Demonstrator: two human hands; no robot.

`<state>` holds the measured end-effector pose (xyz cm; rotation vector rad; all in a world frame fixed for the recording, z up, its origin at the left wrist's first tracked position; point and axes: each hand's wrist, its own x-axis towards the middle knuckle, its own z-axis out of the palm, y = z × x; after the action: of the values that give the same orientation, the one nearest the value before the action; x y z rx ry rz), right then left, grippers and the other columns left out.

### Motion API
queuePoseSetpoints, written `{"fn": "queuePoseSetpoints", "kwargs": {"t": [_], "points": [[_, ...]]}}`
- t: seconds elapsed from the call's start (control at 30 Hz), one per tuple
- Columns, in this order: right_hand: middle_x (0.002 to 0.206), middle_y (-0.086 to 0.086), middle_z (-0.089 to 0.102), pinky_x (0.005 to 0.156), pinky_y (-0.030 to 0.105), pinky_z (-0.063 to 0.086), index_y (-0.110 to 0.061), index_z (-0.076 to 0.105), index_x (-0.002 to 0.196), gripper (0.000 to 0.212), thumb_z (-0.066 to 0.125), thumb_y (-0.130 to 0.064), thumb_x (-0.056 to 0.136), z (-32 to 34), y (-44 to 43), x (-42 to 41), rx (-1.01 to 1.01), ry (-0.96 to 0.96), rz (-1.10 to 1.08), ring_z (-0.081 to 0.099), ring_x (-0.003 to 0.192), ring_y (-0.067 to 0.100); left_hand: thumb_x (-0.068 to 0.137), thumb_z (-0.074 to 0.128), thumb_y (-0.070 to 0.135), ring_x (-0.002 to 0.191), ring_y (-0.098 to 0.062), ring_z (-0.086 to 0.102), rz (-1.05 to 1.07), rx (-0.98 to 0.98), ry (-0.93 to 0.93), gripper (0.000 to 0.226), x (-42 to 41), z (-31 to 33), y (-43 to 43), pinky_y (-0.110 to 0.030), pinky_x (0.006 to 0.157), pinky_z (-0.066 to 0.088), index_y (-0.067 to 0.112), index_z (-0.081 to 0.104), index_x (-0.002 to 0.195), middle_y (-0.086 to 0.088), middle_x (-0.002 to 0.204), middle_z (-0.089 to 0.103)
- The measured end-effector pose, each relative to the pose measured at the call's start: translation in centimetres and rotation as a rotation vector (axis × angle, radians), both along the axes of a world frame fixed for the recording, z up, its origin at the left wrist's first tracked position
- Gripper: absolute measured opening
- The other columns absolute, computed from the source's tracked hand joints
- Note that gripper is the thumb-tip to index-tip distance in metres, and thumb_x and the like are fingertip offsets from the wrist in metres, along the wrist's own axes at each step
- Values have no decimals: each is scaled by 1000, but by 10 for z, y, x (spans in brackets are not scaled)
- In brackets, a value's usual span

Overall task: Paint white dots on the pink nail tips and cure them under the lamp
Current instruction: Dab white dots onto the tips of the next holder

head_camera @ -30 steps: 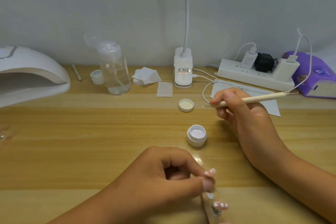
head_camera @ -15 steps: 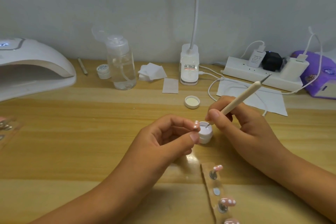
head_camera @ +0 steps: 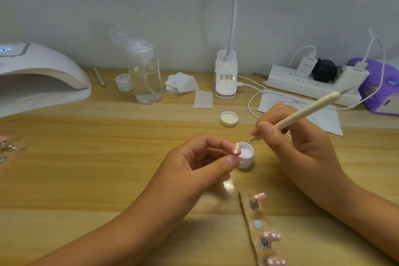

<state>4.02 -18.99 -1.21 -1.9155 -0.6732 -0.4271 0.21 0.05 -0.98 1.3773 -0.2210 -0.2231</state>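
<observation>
You're at a home nail desk — a wooden tabletop against a plain wall, a curing lamp far left of your fingers, a pump bottle and a loaded power strip beyond them.

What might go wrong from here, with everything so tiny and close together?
1. The left hand pinches a dotted nail tip right beside the open white pot; a nudge might tip or shove the pot.
2. The right hand holds the dotting tool with its point at the pot's rim; too big a blob could spoil a dot.
3. The dotted tips on the strip lie near the right forearm; if uncured, it might smear them.
</observation>
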Motion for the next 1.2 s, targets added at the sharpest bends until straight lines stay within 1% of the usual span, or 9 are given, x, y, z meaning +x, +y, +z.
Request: {"fn": "queuePoseSetpoints", "kwargs": {"t": [0.07,0.1,0.23,0.37,0.43,0.6,0.8,0.9,1.2], "points": [[83,-8,60,73,40,46,-20,62,89,10,55,-28,90,2,-1,-2,114,-5,-8,55,81,22,75,73,18,74,-2,63,-1,-4,-3,11,0,1,-1,-14,67,51,28,74,79,3,80,72],[85,-7,61,72,39,48,-21,61,90,7,58,-28,88,3,-1,-2,152,5,-15,56,81,21,76,77,16,75,-2,63,1,-4,-4,12,0,1,-1,-14,68,51,27,74,79,3,79,72],[79,-7,58,70,19,49,-20,51,83,16,67,-24,79,4,-2,-2,369,123,39,55,75,9,75,77,18,70,-2,61,-6,24,-12,11,0,1,-1,-15,68,51,28,74,78,6,76,70],[72,-4,52,78,27,51,-26,54,73,11,65,-27,73,1,-3,-3,503,328,109,53,71,8,71,72,21,69,-2,61,-16,63,-35,9,0,0,-1,-14,69,50,28,73,74,6,78,71],[66,-2,49,77,30,54,-23,56,72,9,65,-25,74,1,0,-4,585,415,169,54,64,8,71,73,20,73,-2,62,-20,69,-39,8,1,0,-2,-14,70,50,28,73,74,5,80,72],[52,1,44,71,35,58,-16,49,59,27,66,-19,79,9,7,-6,697,493,216,47,48,8,70,74,22,78,-4,63,-29,75,-35,6,0,-2,-1,-15,72,51,26,74,74,2,83,73],[48,0,43,65,33,58,-18,48,55,29,56,-12,81,10,10,-6,715,585,263,49,44,7,71,73,21,75,-3,62,-39,75,-35,5,0,-1,-1,-14,70,49,26,73,73,5,81,73],[49,2,45,57,26,57,-19,50,55,29,65,-10,78,9,9,-5,683,599,298,51,45,7,70,73,21,76,-4,62,-25,84,-39,6,0,0,-1,-13,70,49,26,73,72,6,79,72],[49,0,45,54,23,55,-22,52,54,23,65,-21,73,7,10,-7,626,589,295,46,46,6,70,74,22,75,-4,61,-26,101,-52,6,0,-1,-2,-15,71,49,27,73,72,7,78,71]]}}
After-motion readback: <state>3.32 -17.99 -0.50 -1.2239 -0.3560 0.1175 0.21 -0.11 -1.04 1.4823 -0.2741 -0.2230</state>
